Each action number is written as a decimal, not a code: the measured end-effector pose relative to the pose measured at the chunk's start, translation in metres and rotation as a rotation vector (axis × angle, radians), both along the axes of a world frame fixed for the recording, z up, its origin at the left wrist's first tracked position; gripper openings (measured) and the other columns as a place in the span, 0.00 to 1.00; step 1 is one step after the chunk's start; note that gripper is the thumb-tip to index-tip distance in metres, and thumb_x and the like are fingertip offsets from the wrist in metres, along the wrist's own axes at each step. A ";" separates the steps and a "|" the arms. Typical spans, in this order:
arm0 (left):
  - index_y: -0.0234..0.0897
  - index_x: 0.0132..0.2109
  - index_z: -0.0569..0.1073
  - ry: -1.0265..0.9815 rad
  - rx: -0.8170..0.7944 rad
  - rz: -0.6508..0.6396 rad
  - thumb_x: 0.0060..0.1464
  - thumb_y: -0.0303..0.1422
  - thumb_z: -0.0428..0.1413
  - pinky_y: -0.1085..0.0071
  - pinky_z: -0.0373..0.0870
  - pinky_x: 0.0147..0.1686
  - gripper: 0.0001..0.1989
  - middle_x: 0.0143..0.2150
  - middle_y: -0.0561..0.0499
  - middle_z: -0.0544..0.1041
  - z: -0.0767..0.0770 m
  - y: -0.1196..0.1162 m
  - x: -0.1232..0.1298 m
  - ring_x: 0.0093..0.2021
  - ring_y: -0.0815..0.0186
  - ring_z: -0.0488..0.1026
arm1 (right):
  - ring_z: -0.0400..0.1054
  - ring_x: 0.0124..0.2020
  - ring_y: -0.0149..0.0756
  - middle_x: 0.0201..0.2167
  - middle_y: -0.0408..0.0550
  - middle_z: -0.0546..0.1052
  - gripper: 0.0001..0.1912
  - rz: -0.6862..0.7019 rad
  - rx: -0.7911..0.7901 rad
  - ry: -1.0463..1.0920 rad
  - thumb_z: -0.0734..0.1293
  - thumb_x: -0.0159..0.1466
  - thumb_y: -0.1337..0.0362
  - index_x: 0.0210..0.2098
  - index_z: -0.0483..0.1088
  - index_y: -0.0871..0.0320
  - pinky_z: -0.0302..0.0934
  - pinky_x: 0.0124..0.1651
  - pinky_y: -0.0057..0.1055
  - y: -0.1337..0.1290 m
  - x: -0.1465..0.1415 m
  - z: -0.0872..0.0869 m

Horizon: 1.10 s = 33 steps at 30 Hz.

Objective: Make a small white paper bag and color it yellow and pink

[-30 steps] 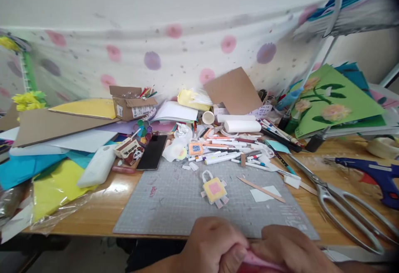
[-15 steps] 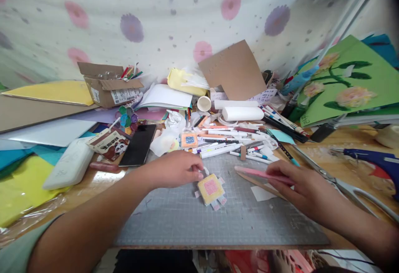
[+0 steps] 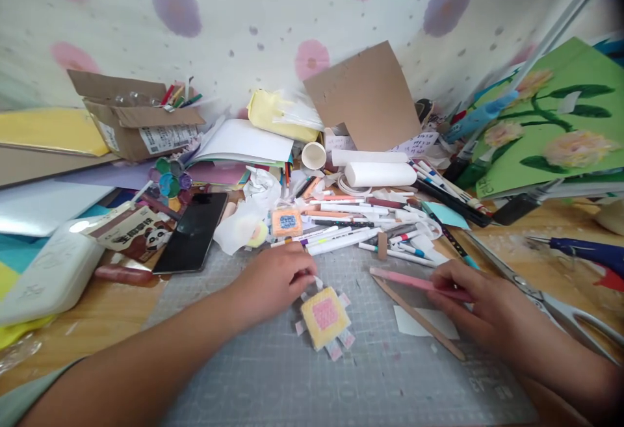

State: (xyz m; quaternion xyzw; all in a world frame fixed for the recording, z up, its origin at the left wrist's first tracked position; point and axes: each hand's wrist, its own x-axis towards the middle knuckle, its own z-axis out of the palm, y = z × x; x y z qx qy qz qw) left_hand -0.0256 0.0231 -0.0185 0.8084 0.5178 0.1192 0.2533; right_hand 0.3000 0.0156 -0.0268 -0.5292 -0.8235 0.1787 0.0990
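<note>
A small square yellow piece [image 3: 325,316] with a pink middle and pale tabs round its edges lies on the grey cutting mat [image 3: 244,375]. At its upper left corner, my left hand [image 3: 280,279] is closed in a pinch on a small white strip [image 3: 318,281]; where the strip ends under the fingers is hidden. To the right, my right hand [image 3: 480,303] grips a slim pink pen-like stick [image 3: 404,276], its tip pointing left. Below that lie a thin wooden stick [image 3: 419,318] and a piece of white paper [image 3: 407,323], both on the mat.
Several markers [image 3: 346,240] and an orange-and-blue square piece [image 3: 286,221] crowd the mat's far edge. A black phone [image 3: 192,232] and a white case [image 3: 53,277] lie left. Large scissors [image 3: 536,294] and a blue glue gun [image 3: 580,250] lie right; a cardboard box [image 3: 141,121] stands behind.
The view has come closer to the mat. My left hand stays at the yellow piece's upper corner. My right hand still holds the pink stick, and more of the wooden stick now shows below it.
</note>
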 end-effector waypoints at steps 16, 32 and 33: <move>0.37 0.36 0.68 -0.802 -0.531 0.148 0.53 0.30 0.55 0.72 0.67 0.33 0.03 0.26 0.55 0.76 0.008 -0.011 0.009 0.29 0.69 0.73 | 0.65 0.55 0.44 0.52 0.51 0.73 0.17 0.176 -0.020 0.492 0.66 0.62 0.62 0.51 0.67 0.51 0.60 0.56 0.44 -0.015 -0.068 0.017; 0.36 0.36 0.69 -0.882 -0.610 0.195 0.57 0.39 0.53 0.73 0.64 0.31 0.10 0.30 0.55 0.75 0.013 -0.013 0.006 0.29 0.70 0.71 | 0.67 0.29 0.31 0.28 0.40 0.72 0.17 -0.072 -0.704 0.946 0.71 0.50 0.66 0.39 0.65 0.54 0.60 0.33 0.30 -0.017 -0.117 0.014; 0.36 0.36 0.69 -0.888 -0.630 0.193 0.57 0.39 0.54 0.73 0.64 0.31 0.10 0.30 0.55 0.75 0.012 -0.014 0.005 0.29 0.70 0.71 | 0.67 0.29 0.31 0.29 0.41 0.72 0.17 -0.073 -0.710 0.951 0.71 0.51 0.66 0.39 0.65 0.54 0.60 0.33 0.30 -0.018 -0.117 0.014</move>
